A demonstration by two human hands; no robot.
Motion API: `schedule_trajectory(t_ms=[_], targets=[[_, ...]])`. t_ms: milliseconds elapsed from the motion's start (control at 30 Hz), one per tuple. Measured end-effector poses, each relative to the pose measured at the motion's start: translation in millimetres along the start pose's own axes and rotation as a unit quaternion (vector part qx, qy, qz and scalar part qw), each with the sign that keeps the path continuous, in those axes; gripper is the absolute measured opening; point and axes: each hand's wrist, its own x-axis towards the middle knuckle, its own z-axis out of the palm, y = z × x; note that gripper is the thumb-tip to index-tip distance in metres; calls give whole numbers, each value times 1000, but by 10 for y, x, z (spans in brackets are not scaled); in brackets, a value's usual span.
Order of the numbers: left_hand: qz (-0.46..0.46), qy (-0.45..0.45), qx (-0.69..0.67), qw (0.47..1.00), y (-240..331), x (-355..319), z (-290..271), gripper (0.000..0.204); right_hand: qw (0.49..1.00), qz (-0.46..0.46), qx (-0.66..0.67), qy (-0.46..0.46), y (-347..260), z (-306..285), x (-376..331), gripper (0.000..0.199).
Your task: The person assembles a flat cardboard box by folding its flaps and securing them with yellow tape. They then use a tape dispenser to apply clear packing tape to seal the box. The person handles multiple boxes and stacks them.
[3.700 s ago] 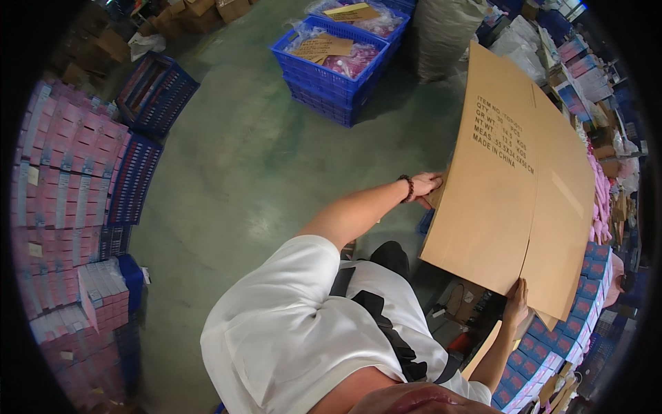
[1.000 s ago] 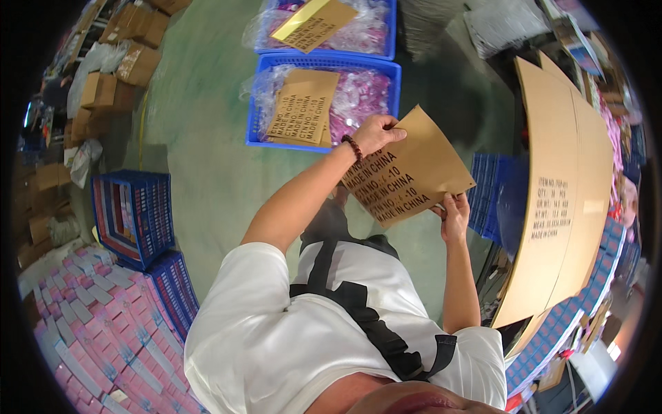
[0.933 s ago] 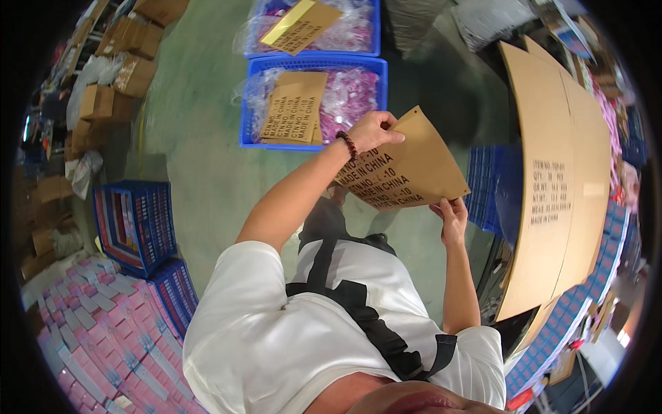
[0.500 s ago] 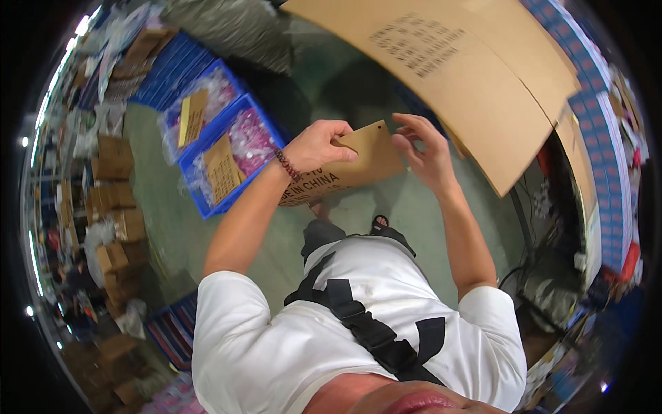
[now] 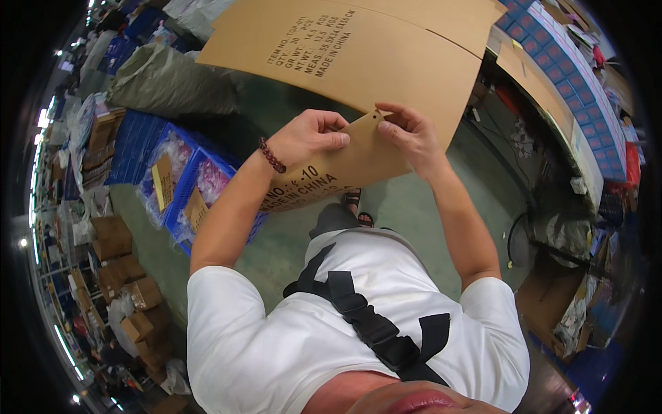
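I hold a small flat piece of brown cardboard (image 5: 338, 169) with dark print in front of my chest. My left hand (image 5: 310, 136) pinches its upper left edge, a bead bracelet on that wrist. My right hand (image 5: 407, 133) grips the upper right corner beside it. Just beyond my hands stands a large flattened brown carton (image 5: 358, 52) with printed lines, leaning against stacked goods.
Blue plastic crates (image 5: 196, 190) holding pink packets and cardboard slips sit on the green floor at my left. A grey sack (image 5: 165, 83) lies beyond them. Brown boxes (image 5: 121, 276) pile up far left. Shelves of blue and pink packs (image 5: 579, 62) run along the right.
The view has swung from the crates toward the large carton. Both hands have turned the small cardboard piece and shifted up to its top edge, close together.
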Motion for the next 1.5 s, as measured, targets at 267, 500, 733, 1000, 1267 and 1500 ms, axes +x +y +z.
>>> schedule_trajectory(t_ms=[267, 500, 733, 1000, 1267, 1500], targets=[[-20, -102, -41, 994, 187, 578, -321, 26, 997, 15, -39, 66, -148, -309, 358, 35], [-3, -109, 22, 994, 351, 1032, -710, 31, 998, 38, -4, 58, -252, -427, 641, 34], [-49, -142, 32, 988, 412, 1504, -829, 28, 989, 109, -7, 104, -251, -688, 874, 33], [-62, -129, 12, 990, 435, 1920, -574, 26, 986, 130, 48, 91, -318, -1192, 857, 38], [-35, -76, 19, 996, 609, 2416, 646, 30, 998, 32, -50, -6, -601, -2376, 388, 39], [-4, 25, 112, 993, 833, 2579, 1504, 24, 987, -110, -120, 12, -772, -3302, 163, 41]])
